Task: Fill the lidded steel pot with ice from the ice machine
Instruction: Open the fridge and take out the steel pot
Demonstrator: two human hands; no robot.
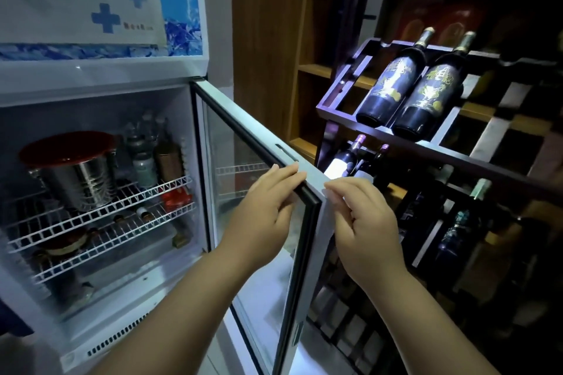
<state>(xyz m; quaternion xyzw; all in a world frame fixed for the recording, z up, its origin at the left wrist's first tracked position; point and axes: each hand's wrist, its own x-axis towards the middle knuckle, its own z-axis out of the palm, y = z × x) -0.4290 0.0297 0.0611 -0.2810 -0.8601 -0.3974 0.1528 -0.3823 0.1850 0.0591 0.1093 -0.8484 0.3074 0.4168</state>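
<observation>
left hand (268, 207) – fingers curled over open glass door (243, 143) edge | right hand (362, 216) – touching its outer frame | steel pot (76, 170), red lid, on wire shelf (100, 210)

Steel pot (77, 173) on fridge shelf (100, 216)
</observation>
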